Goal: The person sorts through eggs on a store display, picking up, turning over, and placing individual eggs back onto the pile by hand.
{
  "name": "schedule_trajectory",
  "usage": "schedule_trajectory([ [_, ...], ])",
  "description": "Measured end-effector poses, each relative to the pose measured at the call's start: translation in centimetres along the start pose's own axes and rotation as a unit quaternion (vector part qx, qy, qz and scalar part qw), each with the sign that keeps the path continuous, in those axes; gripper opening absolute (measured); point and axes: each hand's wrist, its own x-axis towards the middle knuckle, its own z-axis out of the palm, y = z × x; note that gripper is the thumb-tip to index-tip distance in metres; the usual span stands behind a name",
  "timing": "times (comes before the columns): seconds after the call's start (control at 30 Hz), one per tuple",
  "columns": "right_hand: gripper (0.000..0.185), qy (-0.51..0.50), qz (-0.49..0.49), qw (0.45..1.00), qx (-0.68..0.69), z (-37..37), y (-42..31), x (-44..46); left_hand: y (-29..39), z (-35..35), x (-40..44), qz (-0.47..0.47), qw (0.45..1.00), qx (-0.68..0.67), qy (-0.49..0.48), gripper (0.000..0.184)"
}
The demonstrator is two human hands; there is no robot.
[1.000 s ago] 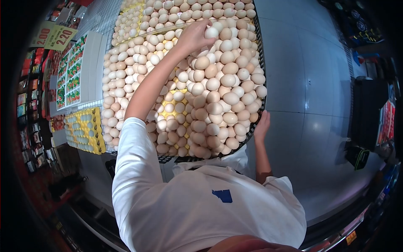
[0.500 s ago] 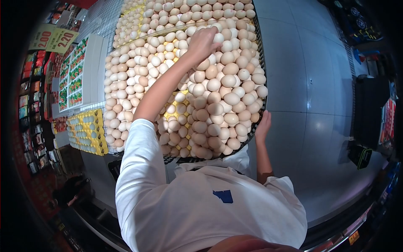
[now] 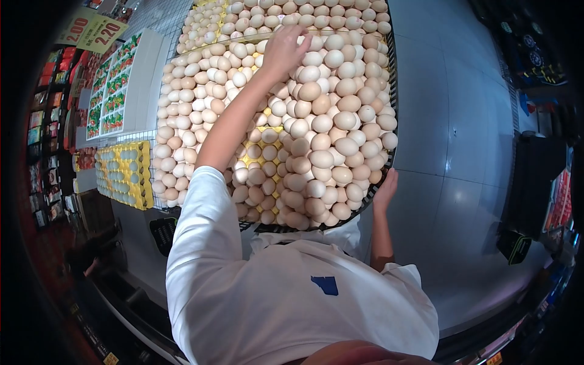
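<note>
Many brown and cream eggs [image 3: 347, 146] lie heaped in a large black-rimmed display [image 3: 393, 91]. Over the upper part of the heap is my left hand [image 3: 288, 52], its thumb and forefinger apart with no egg visible between them; the other fingers are partly hidden. A clear divider strip [image 3: 243, 39] runs just beside it. Yellow egg tray [image 3: 263, 159] shows through a gap in the heap. My right hand [image 3: 386, 190] rests by the display's lower right edge, fingers stretched out and holding nothing visible.
At left stand a yellow tray of pale eggs [image 3: 125, 174], a white box with red-and-green packs [image 3: 125, 85] and price signs [image 3: 91, 29]. Shelves of goods [image 3: 45, 134] line the far left. Tiled floor [image 3: 465, 146] and a dark fixture [image 3: 532, 182] are at right.
My left hand was at a white egg near the divider; it has shifted left and its thumb and forefinger now show a gap. The view has turned slightly. My right hand stays by the edge.
</note>
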Motion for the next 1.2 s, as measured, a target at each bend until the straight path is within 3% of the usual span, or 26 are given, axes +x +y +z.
schedule_trajectory([
  [0.13, 0.041, 0.008, -0.021, 1.000, -0.019, 0.0, 0.4, 0.1, -9.5, -1.3, -1.2, -0.053, 0.988, 0.146, 0.018, 0.018],
  [0.27, 0.041, 0.012, -0.011, 1.000, -0.011, 0.2, -0.5, -0.2, -18.7, -2.1, -4.1, -0.025, 0.955, 0.254, -0.150, 0.021],
  [0.4, 0.040, 0.011, -0.012, 1.000, -0.018, 0.0, 0.0, 0.0, -19.5, -3.1, -5.0, 0.065, 0.943, 0.237, -0.224, 0.035],
  [0.57, 0.035, 0.021, -0.027, 0.999, -0.014, 0.2, -0.4, -0.1, -21.8, -2.7, -4.4, 0.066, 0.945, 0.209, -0.244, 0.034],
  [0.6, 0.035, 0.020, -0.029, 0.999, -0.020, 0.1, -0.3, 0.0, -21.2, -2.8, -4.4, 0.065, 0.945, 0.209, -0.243, 0.034],
  [0.67, 0.035, 0.023, -0.023, 0.999, -0.010, 0.3, -0.3, 0.0, -18.1, -2.8, -4.1, -0.047, 0.976, 0.145, -0.153, 0.029],
  [0.7, 0.036, 0.026, -0.017, 1.000, 0.000, 0.3, -0.3, -0.1, -16.0, -2.9, -3.5, -0.047, 0.976, 0.145, -0.154, 0.029],
  [0.77, 0.036, 0.024, -0.018, 1.000, 0.008, 0.3, 0.3, 0.0, -10.9, -3.1, -2.3, -0.185, 0.973, 0.018, -0.138, 0.049],
  [0.8, 0.036, 0.022, -0.021, 0.999, 0.016, 0.3, 0.5, 0.1, -9.0, -2.9, -2.1, -0.170, 0.977, -0.025, -0.129, 0.059],
  [0.9, 0.037, 0.004, -0.020, 1.000, 0.001, -0.1, 0.5, 0.1, -3.5, -2.2, -1.8, -0.130, 0.982, -0.061, -0.120, 0.057],
  [0.97, 0.037, 0.009, -0.022, 1.000, -0.004, 0.1, 0.1, 0.0, -1.9, -0.8, -2.0, 0.017, 0.995, -0.067, -0.070, 0.053],
  [1.0, 0.037, 0.015, -0.023, 1.000, -0.009, 0.1, -0.1, 0.0, -0.7, -0.5, -1.9, 0.019, 0.995, -0.067, -0.068, 0.053],
  [1.07, 0.037, 0.015, -0.019, 1.000, -0.003, 0.0, 0.5, 0.2, 1.8, -0.4, -2.0, -0.057, 0.978, -0.083, -0.185, 0.051],
  [1.2, 0.034, 0.012, -0.014, 1.000, 0.022, 0.2, 0.4, 0.1, 3.1, 1.3, -2.8, 0.005, 0.986, -0.074, -0.149, 0.052],
])
